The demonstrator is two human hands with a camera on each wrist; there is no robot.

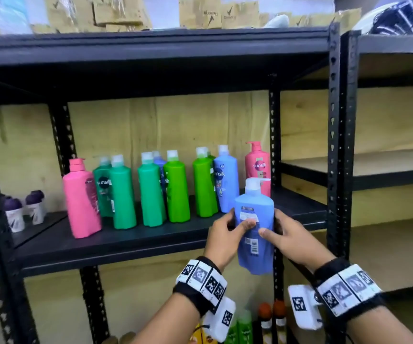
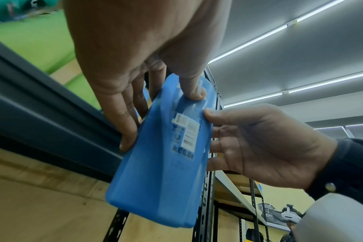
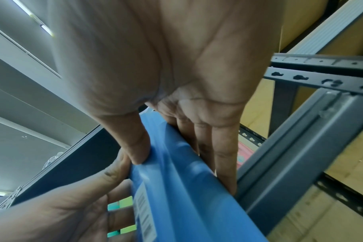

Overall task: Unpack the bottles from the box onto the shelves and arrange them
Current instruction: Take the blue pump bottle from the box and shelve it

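A blue pump bottle (image 1: 256,219) with a white pump top is held upright in the air, just in front of the black shelf's (image 1: 126,240) right end. My left hand (image 1: 227,232) grips its left side, thumb across the back label. My right hand (image 1: 285,232) grips its right side, thumb on the label too. The left wrist view has the blue bottle (image 2: 162,163) between both hands, and the right wrist view shows the blue bottle (image 3: 176,188) close to the shelf's front rail (image 3: 290,155). On the shelf stand pink (image 1: 81,199), green (image 1: 122,194) and blue bottles (image 1: 226,177) in a row.
Small purple-capped containers (image 1: 14,214) stand at the shelf's far left. A black upright post (image 1: 273,135) rises just behind the held bottle. An adjoining rack (image 1: 386,170) to the right has bare wooden shelves. More bottles (image 1: 265,321) stand on the level below. Cardboard boxes (image 1: 200,13) sit on top.
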